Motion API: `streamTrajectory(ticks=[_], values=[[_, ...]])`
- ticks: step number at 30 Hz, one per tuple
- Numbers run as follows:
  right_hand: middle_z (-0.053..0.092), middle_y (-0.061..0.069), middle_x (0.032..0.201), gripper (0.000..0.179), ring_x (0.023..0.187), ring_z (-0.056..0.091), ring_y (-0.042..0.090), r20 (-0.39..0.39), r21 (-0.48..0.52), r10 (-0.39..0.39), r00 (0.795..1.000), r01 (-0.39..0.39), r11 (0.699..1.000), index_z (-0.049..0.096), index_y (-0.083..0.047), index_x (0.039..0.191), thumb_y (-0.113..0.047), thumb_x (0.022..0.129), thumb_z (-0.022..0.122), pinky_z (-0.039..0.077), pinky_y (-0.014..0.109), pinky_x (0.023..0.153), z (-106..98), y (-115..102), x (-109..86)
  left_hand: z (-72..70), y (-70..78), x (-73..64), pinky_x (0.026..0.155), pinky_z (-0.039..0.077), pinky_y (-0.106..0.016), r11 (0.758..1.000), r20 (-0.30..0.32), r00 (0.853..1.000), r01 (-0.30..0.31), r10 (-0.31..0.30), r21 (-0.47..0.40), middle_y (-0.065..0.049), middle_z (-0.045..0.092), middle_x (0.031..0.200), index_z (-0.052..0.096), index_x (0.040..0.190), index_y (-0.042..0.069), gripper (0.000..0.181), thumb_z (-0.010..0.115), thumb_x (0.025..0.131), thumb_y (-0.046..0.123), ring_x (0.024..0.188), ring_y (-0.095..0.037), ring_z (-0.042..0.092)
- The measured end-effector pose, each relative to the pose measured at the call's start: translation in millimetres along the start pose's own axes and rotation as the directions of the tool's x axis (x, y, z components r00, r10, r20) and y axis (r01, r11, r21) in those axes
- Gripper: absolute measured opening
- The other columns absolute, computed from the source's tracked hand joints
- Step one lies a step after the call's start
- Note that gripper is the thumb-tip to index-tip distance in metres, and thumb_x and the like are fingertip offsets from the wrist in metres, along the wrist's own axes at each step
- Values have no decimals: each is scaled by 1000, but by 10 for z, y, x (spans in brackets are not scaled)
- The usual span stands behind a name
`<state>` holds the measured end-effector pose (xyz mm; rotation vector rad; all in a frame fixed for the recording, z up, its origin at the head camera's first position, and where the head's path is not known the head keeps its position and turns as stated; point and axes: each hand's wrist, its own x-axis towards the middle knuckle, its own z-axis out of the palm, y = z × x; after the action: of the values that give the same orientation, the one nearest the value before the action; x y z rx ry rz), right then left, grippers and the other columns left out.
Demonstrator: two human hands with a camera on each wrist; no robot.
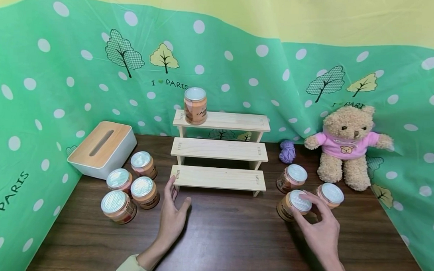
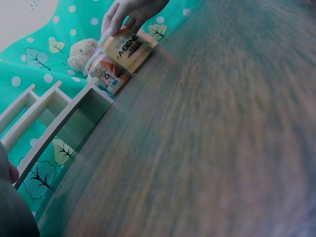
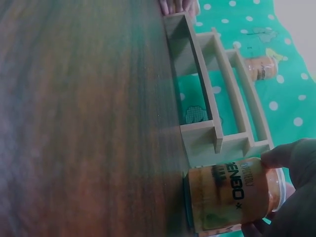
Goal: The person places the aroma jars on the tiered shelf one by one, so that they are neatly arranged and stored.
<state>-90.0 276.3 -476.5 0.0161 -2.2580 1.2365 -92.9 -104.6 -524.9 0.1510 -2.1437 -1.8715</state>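
Note:
My right hand [image 1: 319, 227] grips the silver lid of an orange-labelled jar [image 1: 285, 207], thumb on one side and fingers on the other. That jar [image 3: 227, 195] stands on the table in the right wrist view, its label lettering sideways. Two similar jars, one behind [image 1: 285, 182] and one to the right [image 1: 330, 195], stand close by. At the left end of the three-step wooden shelf [image 1: 219, 178], my left hand [image 1: 172, 217] has its fingertips by the lowest step, fingers extended and thumb apart. Another jar [image 1: 195, 107] sits upright on the top step's left end.
Several more jars [image 1: 148, 197] cluster left of the shelf, beside a white tissue box [image 1: 105, 147] with a wooden lid. Purple yarn [image 1: 287, 151] and a teddy bear [image 1: 347, 150] in a pink shirt are at the back right. Green dotted cloth [image 1: 226, 72] hangs behind the dark table [image 1: 231, 239].

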Motion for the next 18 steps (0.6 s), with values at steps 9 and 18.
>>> streamTrajectory(ticks=[9, 18], values=[[80, -2, 130, 48, 111, 72, -6, -6, 43, 33, 999, -33, 999, 82, 1, 117, 18, 74, 94, 56, 7, 95, -4, -21, 5, -6, -6, 3, 137, 24, -57, 1000, 5, 1000, 1, -1, -6, -21, 26, 180, 27, 173, 6, 82, 68, 103, -6, 163, -45, 32], [81, -3, 127, 49, 117, 72, -3, -39, 56, 52, 998, -50, 997, 85, 0, 115, 18, 71, 96, 56, 6, 95, -12, -20, -8, 4, -9, -11, 135, 30, -58, 999, -9, 999, -40, 41, 17, -24, 29, 178, 28, 173, 6, 83, 69, 101, -3, 159, -51, 37]])
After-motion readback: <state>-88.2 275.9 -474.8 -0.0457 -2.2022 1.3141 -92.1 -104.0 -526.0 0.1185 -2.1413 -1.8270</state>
